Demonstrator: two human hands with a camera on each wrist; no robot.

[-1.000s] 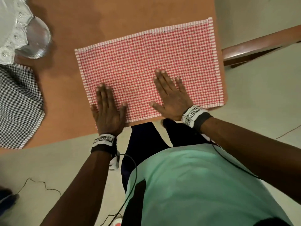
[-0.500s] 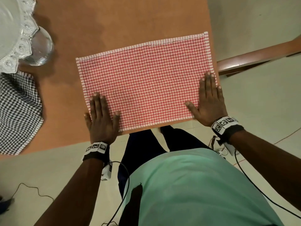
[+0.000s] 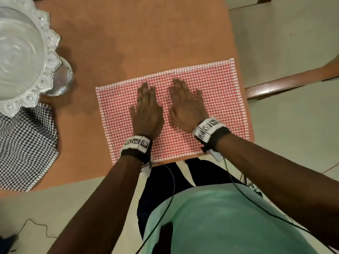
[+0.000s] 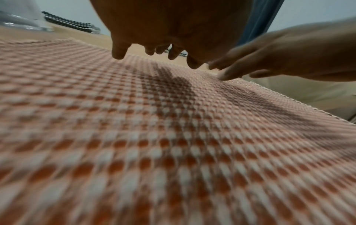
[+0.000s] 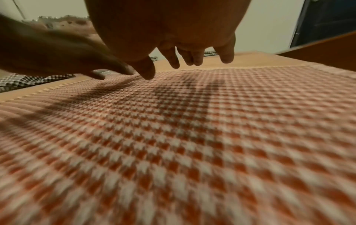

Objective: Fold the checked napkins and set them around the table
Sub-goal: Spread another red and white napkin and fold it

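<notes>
A red-and-white checked napkin lies flat as a rectangle at the near right corner of the brown table. My left hand and right hand lie side by side, palms down, over its middle, fingers straight and pointing away from me. The wrist views show the same cloth just beneath each palm, with fingers extended and slightly above the weave. A black-and-white checked napkin lies at the table's near left.
An ornate glass bowl and a small glass stand at the far left. The table's right edge runs beside the napkin. A wooden chair rail sits to the right over the pale floor. Cables hang from both wrists.
Both hands moved from the napkin's near corners inward and forward to its middle. The napkin stays flat in the same place.
</notes>
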